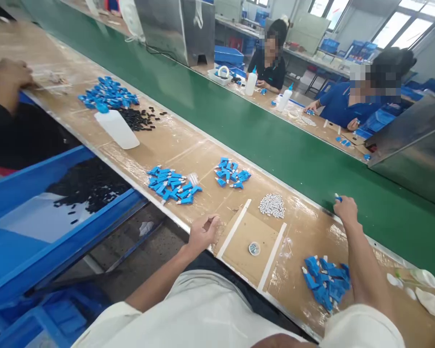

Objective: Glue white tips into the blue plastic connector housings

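Observation:
My right hand [344, 209] reaches out to the edge of the green conveyor belt [261, 140], fingers closed on a small blue and white part [338, 197]. My left hand [204, 233] rests at the near edge of the brown worktable [188, 145], fingers curled loosely; I cannot make out anything in it. Between my hands lie a taped-off square with a small round disc [254, 248] and a heap of tiny white pieces [271, 205]. A pile of blue parts [327, 282] sits under my right forearm.
Two more piles of blue parts [172, 185] [232, 174] lie further left. A white squeeze bottle [116, 126] lies beside black pieces [139, 118]. A blue bin [50, 212] stands below the table. Another person's hand [9, 77] rests at far left; two people sit across the belt.

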The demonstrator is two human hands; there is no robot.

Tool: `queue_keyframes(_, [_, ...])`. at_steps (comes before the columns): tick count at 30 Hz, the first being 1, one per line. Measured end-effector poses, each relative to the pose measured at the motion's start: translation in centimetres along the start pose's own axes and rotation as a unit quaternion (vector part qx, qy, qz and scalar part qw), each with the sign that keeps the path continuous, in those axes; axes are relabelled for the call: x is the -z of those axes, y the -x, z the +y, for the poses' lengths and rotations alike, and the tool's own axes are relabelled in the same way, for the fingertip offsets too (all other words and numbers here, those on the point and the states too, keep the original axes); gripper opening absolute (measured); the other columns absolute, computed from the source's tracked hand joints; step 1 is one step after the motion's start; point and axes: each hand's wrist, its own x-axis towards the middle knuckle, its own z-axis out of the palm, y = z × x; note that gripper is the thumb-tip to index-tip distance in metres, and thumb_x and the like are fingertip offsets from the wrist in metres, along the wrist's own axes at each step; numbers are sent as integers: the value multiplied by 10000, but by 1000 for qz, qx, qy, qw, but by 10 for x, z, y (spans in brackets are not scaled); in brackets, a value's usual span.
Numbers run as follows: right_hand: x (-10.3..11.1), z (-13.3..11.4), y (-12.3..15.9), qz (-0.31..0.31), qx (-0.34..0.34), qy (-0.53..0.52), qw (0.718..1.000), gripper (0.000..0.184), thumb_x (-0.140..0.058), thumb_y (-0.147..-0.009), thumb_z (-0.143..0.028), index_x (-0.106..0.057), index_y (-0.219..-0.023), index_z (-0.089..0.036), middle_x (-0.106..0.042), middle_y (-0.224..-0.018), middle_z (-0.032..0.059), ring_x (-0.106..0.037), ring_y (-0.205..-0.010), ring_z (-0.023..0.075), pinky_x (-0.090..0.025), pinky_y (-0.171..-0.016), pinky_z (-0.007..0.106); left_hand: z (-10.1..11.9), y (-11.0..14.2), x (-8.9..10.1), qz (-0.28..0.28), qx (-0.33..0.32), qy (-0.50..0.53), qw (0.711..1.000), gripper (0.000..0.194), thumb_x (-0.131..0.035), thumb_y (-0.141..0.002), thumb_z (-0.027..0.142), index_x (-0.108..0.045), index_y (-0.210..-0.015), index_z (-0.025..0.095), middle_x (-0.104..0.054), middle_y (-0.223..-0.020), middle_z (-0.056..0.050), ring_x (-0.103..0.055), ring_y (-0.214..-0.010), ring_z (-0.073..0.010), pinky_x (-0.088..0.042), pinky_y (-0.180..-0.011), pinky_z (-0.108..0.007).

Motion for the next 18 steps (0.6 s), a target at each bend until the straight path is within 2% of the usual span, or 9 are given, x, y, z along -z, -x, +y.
queue_keyframes(2, [-12,-11,16,20,-26,17,999,243,-682,-880,-332,-680,-687,-185,-653,-799,120,-653,-879,267,-492,-825,411,11,1,-9,-15,-2,36,999,261,-718,-873,443,-761,-820,191,-730,-726,-44,-675,-686,-167,-544,-699,-286])
queue_keyframes(4, [-27,-32,49,1,-39,15,999,245,-704,-833,-404,-756,-776,-172,-701,-833,112,-681,-837,272,-528,-822,416,25,1,-24,-87,21,106,990,287,-723,-881,465,-785,-924,189,-753,-836,-69,-686,-742,-169,-559,-708,-283])
queue_keyframes(7, [-46,-80,121,-95,12,-84,992,343,-713,-829,-479,-798,-1023,-208,-765,-973,85,-720,-856,255,-592,-826,417,48,-2,-56,-216,106,245,939,498,-766,-841,533,-750,-1186,174,-747,-1082,-130,-700,-848,-189,-575,-664,-271])
queue_keyframes(9, [-56,-112,169,-114,53,-147,981,383,-729,-852,-480,-764,-1132,-222,-768,-1028,84,-728,-869,237,-618,-813,400,59,-2,-77,-272,155,313,897,627,-833,-773,546,-721,-1260,167,-730,-1152,-147,-699,-892,-203,-582,-671,-273])
queue_keyframes(10, [-60,-125,189,-101,70,-163,979,378,-739,-863,-467,-746,-1154,-226,-767,-1025,83,-724,-856,225,-625,-798,387,62,-1,-85,-287,171,337,880,647,-862,-741,543,-729,-1249,165,-734,-1132,-141,-697,-889,-202,-583,-683,-275])
queue_keyframes(12, [-67,-143,221,-62,96,-180,977,329,-743,-886,-434,-719,-1149,-238,-758,-1021,80,-713,-837,206,-632,-778,370,66,5,-95,-290,189,373,861,608,-905,-691,527,-769,-1167,173,-749,-1049,-110,-691,-862,-188,-577,-704,-272])
queue_keyframes(14, [-70,-150,240,-27,96,-194,976,310,-748,-896,-422,-697,-1150,-251,-745,-1016,72,-706,-830,197,-637,-777,367,66,13,-96,-275,191,398,854,520,-930,-661,508,-802,-1048,187,-757,-1000,-88,-691,-865,-184,-571,-732,-272])
queue_keyframes(16, [-69,-147,250,-38,80,-223,971,402,-790,-866,-438,-671,-1208,-263,-727,-1065,74,-708,-870,201,-642,-797,367,64,19,-88,-256,192,410,854,435,-942,-650,493,-807,-936,195,-763,-984,-74,-695,-890,-186,-566,-765,-276])
queue_keyframes(18, [-67,-137,256,-76,51,-268,959,546,-854,-797,-468,-651,-1268,-280,-698,-1164,81,-707,-918,206,-642,-781,353,58,20,-76,-233,208,415,855,406,-942,-650,497,-793,-871,191,-761,-926,-60,-694,-861,-175,-556,-760,-275])
